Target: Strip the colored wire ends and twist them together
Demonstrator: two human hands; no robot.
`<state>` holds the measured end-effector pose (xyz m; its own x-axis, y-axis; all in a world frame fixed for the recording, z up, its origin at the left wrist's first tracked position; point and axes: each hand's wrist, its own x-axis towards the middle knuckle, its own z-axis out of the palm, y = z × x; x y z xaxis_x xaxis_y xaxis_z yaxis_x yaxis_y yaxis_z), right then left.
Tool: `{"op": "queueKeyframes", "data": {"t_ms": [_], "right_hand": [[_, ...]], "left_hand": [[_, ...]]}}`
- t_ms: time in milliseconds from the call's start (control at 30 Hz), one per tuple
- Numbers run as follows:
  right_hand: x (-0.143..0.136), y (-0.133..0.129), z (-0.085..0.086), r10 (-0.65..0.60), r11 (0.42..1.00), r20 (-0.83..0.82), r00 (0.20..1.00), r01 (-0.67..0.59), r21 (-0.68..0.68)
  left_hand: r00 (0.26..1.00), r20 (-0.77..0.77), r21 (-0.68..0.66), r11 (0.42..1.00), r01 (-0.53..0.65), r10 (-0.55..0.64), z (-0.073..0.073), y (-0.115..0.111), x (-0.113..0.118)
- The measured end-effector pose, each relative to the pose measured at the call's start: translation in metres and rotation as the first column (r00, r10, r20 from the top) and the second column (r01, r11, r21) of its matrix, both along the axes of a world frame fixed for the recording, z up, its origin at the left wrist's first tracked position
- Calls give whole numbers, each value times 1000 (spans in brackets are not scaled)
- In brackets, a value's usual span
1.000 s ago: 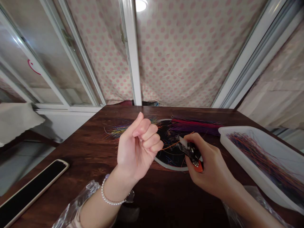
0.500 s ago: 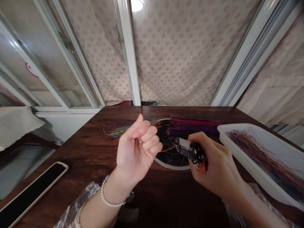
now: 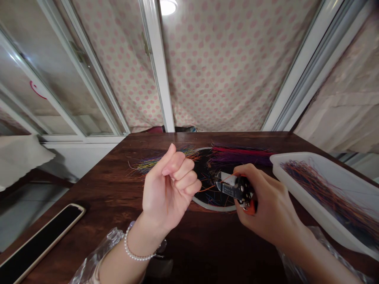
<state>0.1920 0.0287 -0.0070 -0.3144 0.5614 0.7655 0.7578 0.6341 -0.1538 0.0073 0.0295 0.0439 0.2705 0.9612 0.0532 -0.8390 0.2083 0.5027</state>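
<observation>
Orange wire (image 3: 207, 189) sits between your two hands, above the round black tray (image 3: 207, 206). Your left hand (image 3: 173, 173) is curled tight around one part of it, palm facing you, thumb pointing to about 1 o'clock. The wire leaves that fist at 4 o'clock and slants toward 2 o'clock, its long axis running into the head of the pliers (image 3: 232, 190). Your right hand (image 3: 268, 197) has its fingers wrapped on the orange-trimmed handles. The pliers' nose points to 10 o'clock, handles toward 4. The wire seems to pass between the blades, though the view is too small to tell whether they bite it.

A second ago the nose aimed closer to 11 o'clock; you have since swung it flatter, showing more of the head's broad face. Your left fist has barely moved.

Further out on the table (image 3: 103, 189), multicoloured wires (image 3: 156, 161) lie at the tray's 10 o'clock and a red and purple bundle (image 3: 237, 154) at its 1 o'clock. The white tub (image 3: 328, 165) of wires stands at 3 o'clock, the phone (image 3: 41, 240) at 8.
</observation>
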Motion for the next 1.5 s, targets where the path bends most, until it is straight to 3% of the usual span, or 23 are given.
{"op": "queueKeyframes", "data": {"t_ms": [1500], "right_hand": [[1, -1, 0, 9, 1000, 2, 1000, -9, 21]], "left_hand": [[1000, 14, 37, 999, 19, -20, 1, -4, -1]]}}
